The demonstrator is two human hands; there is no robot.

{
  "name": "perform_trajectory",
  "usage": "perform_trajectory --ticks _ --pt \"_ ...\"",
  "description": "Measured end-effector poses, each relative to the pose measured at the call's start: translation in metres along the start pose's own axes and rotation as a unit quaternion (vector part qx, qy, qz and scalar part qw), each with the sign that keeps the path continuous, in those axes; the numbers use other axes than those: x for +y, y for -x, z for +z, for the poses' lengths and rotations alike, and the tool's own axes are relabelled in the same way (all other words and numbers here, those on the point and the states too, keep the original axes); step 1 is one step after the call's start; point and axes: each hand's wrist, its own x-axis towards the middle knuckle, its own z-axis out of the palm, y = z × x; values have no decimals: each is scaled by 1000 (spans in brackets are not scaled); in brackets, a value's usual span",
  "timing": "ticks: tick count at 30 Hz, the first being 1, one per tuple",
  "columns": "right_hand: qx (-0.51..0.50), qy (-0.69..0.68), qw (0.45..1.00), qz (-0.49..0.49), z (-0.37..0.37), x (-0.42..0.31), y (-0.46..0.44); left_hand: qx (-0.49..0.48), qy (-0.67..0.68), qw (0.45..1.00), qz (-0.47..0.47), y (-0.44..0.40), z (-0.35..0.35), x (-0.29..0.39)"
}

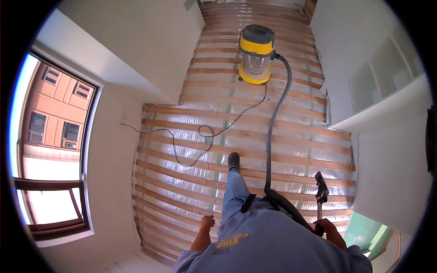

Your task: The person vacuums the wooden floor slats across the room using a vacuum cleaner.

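Note:
My right hand (324, 226) is wrapped round the black handle end of a vacuum wand, low on the right. The metal tube (319, 211) runs forward to a black floor nozzle (321, 187) over the wooden battens. From the handle area a thick grey hose (270, 141) passes my waist and leads to a yellow and black vacuum cleaner (256, 54) with a clear drum, upright at the top centre. My left hand (207, 222) hangs beside my left leg with its fingers curled in, and no object shows in it.
Wooden battens (182, 142) cross the silvery floor sheet. A black power cable (174, 145) loops over them from the left wall to the vacuum. A window (54, 136) is at left, a shelved recess (380, 75) at right, and green glass (364, 232) at lower right.

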Motion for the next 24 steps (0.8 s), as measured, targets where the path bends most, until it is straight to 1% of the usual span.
perform_trajectory --ticks 1,2,3,4,6,7,8,9,10,11,12,14,16,17,18,20,22,23,24 --pt "21 13 1000 -10 11 -18 -2 -37 5 999 -7 -4 6 18" --pt "44 26 999 -14 24 -29 -2 -46 -81 991 99 -41 6 27" --pt "55 13 998 14 44 -46 2 -33 -176 961 210 -78 6 35" --pt "64 2 997 39 67 -63 5 -1 -255 915 312 -109 6 48" --pt "59 -16 998 12 105 -70 -2 -64 -372 859 346 -74 -11 154" --pt "50 -21 999 -2 128 -74 5 -82 -404 823 392 -101 -23 182" --pt "40 -47 998 2 153 -82 22 -130 -410 841 329 -112 -35 225" --pt "38 -34 999 -11 173 -77 17 -126 -255 931 230 -113 -43 276" --pt "36 -19 999 -20 191 -71 13 -119 -91 982 115 -111 -50 323" --pt "59 30 997 -42 218 -87 48 -103 -90 977 161 -118 -57 365" --pt "70 45 995 -48 246 -102 69 -87 -88 971 205 -127 -69 404" --pt "78 34 995 -44 279 -114 82 -54 -224 935 270 -214 -85 467" --pt "82 7 996 -35 309 -131 89 -109 -175 942 264 -247 -84 543" --pt "83 -8 996 -33 320 -140 87 -27 -110 958 265 -195 -56 582" --pt "81 -25 996 -29 330 -145 82 -30 -119 954 274 -184 -40 614" --pt "78 -55 995 -23 343 -162 74 -54 -94 956 272 -155 2 661" --pt "74 -83 994 -23 349 -184 64 -97 -101 950 279 -149 47 686" --pt "70 -96 993 -24 351 -195 61 -109 -140 939 293 -142 72 692" --pt "68 -107 992 -24 351 -208 56 -141 -160 933 291 -127 94 696"
